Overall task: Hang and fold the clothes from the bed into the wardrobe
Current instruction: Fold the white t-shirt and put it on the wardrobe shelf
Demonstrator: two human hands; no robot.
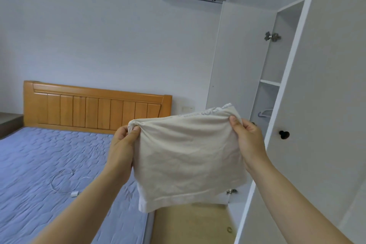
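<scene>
The left hand (120, 144) and right hand (247, 136) are bare, with short, plain thumbnails. The left forearm (83, 204) and right forearm (297, 194) are bare to the near frame edge.

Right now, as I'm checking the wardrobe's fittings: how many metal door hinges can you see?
2. The upper hinge sits high in the open wardrobe; the lower hinge shows just under the cream garment. More may be hidden behind it.
</scene>
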